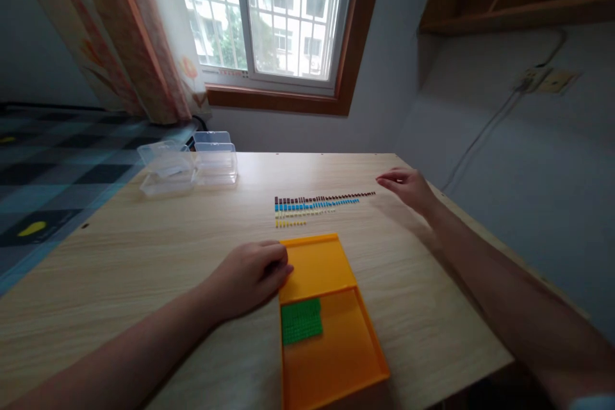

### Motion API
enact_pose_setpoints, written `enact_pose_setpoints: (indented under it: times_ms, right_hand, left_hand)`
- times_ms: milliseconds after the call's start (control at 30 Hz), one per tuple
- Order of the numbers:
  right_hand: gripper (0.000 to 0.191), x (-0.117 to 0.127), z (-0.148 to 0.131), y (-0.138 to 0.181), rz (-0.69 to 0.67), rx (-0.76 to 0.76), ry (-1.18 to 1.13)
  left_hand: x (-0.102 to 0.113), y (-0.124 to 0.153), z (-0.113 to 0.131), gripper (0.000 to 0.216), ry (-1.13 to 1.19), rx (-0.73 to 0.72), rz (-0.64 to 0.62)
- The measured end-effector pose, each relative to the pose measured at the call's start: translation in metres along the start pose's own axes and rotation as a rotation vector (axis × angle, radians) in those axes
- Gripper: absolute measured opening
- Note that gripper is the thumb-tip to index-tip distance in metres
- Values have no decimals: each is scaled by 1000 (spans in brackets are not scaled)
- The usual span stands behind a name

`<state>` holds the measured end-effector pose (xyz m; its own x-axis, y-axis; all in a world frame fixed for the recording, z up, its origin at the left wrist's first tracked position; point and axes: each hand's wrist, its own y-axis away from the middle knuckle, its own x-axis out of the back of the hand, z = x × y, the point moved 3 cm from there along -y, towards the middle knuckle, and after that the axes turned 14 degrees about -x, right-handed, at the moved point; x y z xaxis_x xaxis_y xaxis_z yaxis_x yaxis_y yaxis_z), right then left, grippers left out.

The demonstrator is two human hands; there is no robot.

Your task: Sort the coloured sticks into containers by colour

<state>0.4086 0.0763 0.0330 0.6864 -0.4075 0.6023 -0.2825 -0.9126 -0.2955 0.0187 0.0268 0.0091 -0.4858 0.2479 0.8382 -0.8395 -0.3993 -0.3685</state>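
Left hand: the left hand (257, 272) lies at the left rim of the orange tray (319, 262), fingers loosely curled and thumb over the edge; whether it grips firmly cannot be told.
Right hand: the right hand (406, 187) is beyond the tray and to its right, fingertips drawn together just past the brown row's end; whether a tiny piece sits between them cannot be told.
Tray sections: two, one farther and one nearer; the green studded plate (302, 321) lies in the nearer one, at its far left corner.
Rows: all beyond the tray, starting roughly in line with its left side. The yellow row (288, 224) is closest to it and shortest, then come the pale row (305, 213), the blue row (314, 205) and the brown row (325, 198), longest.
Clear boxes: lidded clear plastic boxes (216, 166) stand beyond the tray, well to its left.
Table: the wood-grain table (158, 256) extends around the tray.
Window: the barred window (288, 19) is far beyond the tray.
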Motion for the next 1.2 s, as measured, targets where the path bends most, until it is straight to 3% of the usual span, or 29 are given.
enact_pose_setpoints:
  times_ms: [67,133,200,267,367,500,833,1200]
  right_hand:
    - [30,5,-39,34,-157,121,-26]
    - [19,-3,-81,81,-528,397,-34]
    - [16,-16,-109,128,-798,534,5]
    - [19,-32,-122,164,-896,650,109]
    - [22,-53,-120,187,-875,712,250]
    - [17,-66,-107,187,-820,702,276]
    - [20,-56,-100,170,-817,634,169]
    - [22,-58,-103,179,-849,788,165]
  left_hand:
    - [0,-1,1,24,-12,-6,8]
    - [0,-1,1,24,-18,-12,12]
    - [-1,-1,1,25,-21,-15,9]
    - [-1,-1,1,25,-22,-10,5]
    - [-1,-1,1,26,-21,-10,7]
    - [0,-2,2,26,-20,-12,3]
    - [0,-3,4,25,-10,-12,-4]
    - [-1,-4,3,25,-17,-34,2]
